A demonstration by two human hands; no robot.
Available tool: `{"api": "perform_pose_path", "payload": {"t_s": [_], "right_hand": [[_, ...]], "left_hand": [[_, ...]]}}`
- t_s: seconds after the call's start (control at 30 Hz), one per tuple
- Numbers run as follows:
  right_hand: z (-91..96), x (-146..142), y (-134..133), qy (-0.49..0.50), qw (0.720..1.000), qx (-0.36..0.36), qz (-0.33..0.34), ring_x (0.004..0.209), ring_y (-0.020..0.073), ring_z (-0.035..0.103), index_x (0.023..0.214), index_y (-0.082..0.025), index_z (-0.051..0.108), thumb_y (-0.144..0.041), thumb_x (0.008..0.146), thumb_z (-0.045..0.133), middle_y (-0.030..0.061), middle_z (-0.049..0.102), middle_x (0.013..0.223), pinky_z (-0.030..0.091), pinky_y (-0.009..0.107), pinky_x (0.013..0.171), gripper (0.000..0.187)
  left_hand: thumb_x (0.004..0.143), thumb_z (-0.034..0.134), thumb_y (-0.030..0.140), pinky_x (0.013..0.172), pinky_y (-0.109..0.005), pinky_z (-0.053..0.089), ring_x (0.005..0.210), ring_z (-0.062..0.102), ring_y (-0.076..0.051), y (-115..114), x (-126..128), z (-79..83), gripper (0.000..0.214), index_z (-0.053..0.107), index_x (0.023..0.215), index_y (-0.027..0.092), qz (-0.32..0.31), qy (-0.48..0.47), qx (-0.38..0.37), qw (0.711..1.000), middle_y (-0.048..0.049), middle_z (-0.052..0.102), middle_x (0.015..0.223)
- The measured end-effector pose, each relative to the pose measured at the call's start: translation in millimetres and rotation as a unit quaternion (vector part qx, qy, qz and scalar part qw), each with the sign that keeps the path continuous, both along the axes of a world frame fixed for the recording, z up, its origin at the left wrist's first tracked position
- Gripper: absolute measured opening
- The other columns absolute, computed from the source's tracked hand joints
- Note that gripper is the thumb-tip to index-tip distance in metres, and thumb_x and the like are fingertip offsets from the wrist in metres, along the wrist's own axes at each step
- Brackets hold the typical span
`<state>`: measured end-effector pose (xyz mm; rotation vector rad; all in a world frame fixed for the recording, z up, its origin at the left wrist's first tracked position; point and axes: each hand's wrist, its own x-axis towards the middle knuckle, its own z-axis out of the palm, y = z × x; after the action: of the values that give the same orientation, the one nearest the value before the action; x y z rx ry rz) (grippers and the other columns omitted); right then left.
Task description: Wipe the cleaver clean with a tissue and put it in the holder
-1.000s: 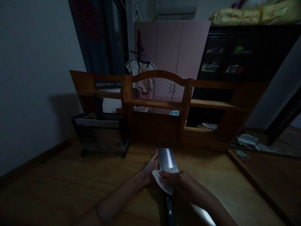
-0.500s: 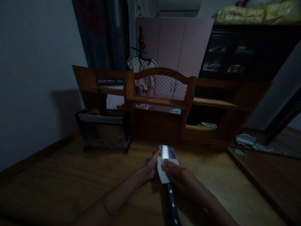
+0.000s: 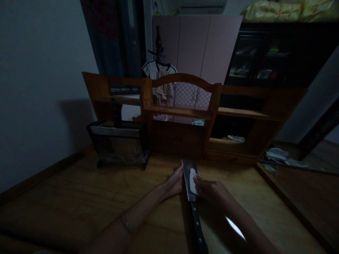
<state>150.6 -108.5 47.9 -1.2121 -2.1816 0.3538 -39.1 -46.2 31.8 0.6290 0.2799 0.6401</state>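
Note:
A cleaver (image 3: 189,180) with a broad steel blade and a dark riveted handle (image 3: 198,229) lies on the wooden desk (image 3: 79,201), blade pointing away from me. My left hand (image 3: 176,182) rests against the blade's left edge, fingers together along it. My right hand (image 3: 212,188) presses a small white tissue (image 3: 192,177) onto the flat of the blade, fingers closed on it.
A wooden shelf unit (image 3: 182,113) stands along the back of the desk. A dark knife rack (image 3: 119,141) sits at its left. Papers (image 3: 278,155) lie at the right edge. Pink wardrobe and hanging clothes are behind.
My right hand has slid the tissue along the blade from near the handle toward the tip. The cleaver and both hands sit slightly farther from me.

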Motion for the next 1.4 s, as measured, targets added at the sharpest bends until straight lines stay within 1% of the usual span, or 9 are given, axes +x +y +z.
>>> {"api": "perform_pose_path", "payload": {"t_s": [0.13,0.23,0.4,0.63,0.77,0.87,1.07,1.23,1.4], "right_hand": [[-2.0,-7,3,-0.036,0.998,-0.032,0.036,0.129,0.0244,0.043,0.139,-0.027,0.041,-0.028,0.093,0.042,0.0034,0.037,0.145,0.037,0.043,0.107,0.045],[2.4,-18,-1,-0.012,0.996,-0.049,0.07,0.136,0.0221,0.03,0.141,-0.027,0.035,-0.027,0.095,0.039,0.002,0.03,0.148,0.029,0.044,0.112,0.046],[13.4,-21,-7,0.039,0.988,-0.098,0.115,0.125,0.0247,0.046,0.133,-0.031,0.048,-0.027,0.093,0.043,0.0001,0.044,0.14,0.04,0.043,0.104,0.04],[14.9,5,-2,0.01,0.992,-0.108,0.068,0.105,0.0267,0.063,0.125,-0.032,0.056,-0.021,0.09,0.046,0.0009,0.057,0.127,0.052,0.04,0.087,0.038],[11.7,0,1,0.002,0.995,-0.086,0.048,0.119,0.0251,0.053,0.132,-0.031,0.049,-0.02,0.091,0.043,0.0004,0.046,0.138,0.043,0.042,0.1,0.042],[15.3,-4,-2,0.008,0.992,-0.094,0.085,0.125,0.0233,0.046,0.131,-0.031,0.049,-0.018,0.091,0.043,-0.0005,0.043,0.139,0.038,0.041,0.105,0.043],[26.7,10,-6,0.031,0.979,-0.169,0.108,0.117,0.027,0.054,0.12,-0.029,0.061,-0.019,0.086,0.051,0.0019,0.053,0.13,0.046,0.039,0.097,0.037],[18.0,3,-2,0.036,0.991,-0.116,0.058,0.121,0.0283,0.051,0.129,-0.029,0.054,-0.027,0.093,0.043,0.0001,0.046,0.137,0.041,0.046,0.101,0.038],[13.3,-14,-1,0.014,0.988,-0.092,0.122,0.133,0.0224,0.035,0.137,-0.031,0.041,-0.022,0.094,0.038,-0.0014,0.035,0.145,0.029,0.044,0.11,0.044]], "left_hand": [[0.087,0.03,0.066,0.096,-0.04,0.039,0.103,0.06,-0.027,1,1,-2.8,0.07,0.06,0.112,0.008,-0.003,0.0,-0.005,1.0,-0.0173,0.065,0.107],[0.086,0.032,0.067,0.095,-0.039,0.04,0.103,0.061,-0.029,3,2,-7.7,0.073,0.06,0.111,0.004,0.004,0.012,-0.019,1.0,-0.0195,0.066,0.103],[0.084,0.035,0.068,0.093,-0.04,0.042,0.094,0.064,-0.029,3,2,-8.7,0.073,0.061,0.106,0.004,0.019,0.028,-0.032,0.999,-0.0201,0.067,0.098],[0.087,0.033,0.064,0.094,-0.04,0.041,0.097,0.063,-0.028,-2,2,5.6,0.068,0.059,0.11,0.006,0.017,0.024,-0.008,1.0,-0.018,0.067,0.101],[0.088,0.033,0.063,0.097,-0.041,0.039,0.101,0.061,-0.028,-3,1,4.7,0.068,0.058,0.111,0.004,0.015,0.015,-0.005,1.0,-0.0189,0.065,0.106],[0.089,0.033,0.062,0.097,-0.039,0.038,0.1,0.062,-0.027,-3,2,4.5,0.067,0.058,0.112,0.004,0.016,0.012,-0.007,1.0,-0.0188,0.066,0.105],[0.087,0.034,0.064,0.097,-0.042,0.038,0.105,0.059,-0.03,-1,2,1.0,0.068,0.057,0.115,0.006,0.013,0.016,-0.003,1.0,-0.0186,0.065,0.106],[0.088,0.034,0.062,0.099,-0.041,0.037,0.105,0.06,-0.028,0,0,-1.8,0.068,0.056,0.117,0.005,0.01,-0.004,-0.008,1.0,-0.0188,0.063,0.112],[0.087,0.035,0.065,0.098,-0.04,0.038,0.101,0.061,-0.029,0,0,-2.8,0.071,0.059,0.11,0.002,0.009,0.014,-0.037,0.999,-0.0211,0.064,0.107]]}}
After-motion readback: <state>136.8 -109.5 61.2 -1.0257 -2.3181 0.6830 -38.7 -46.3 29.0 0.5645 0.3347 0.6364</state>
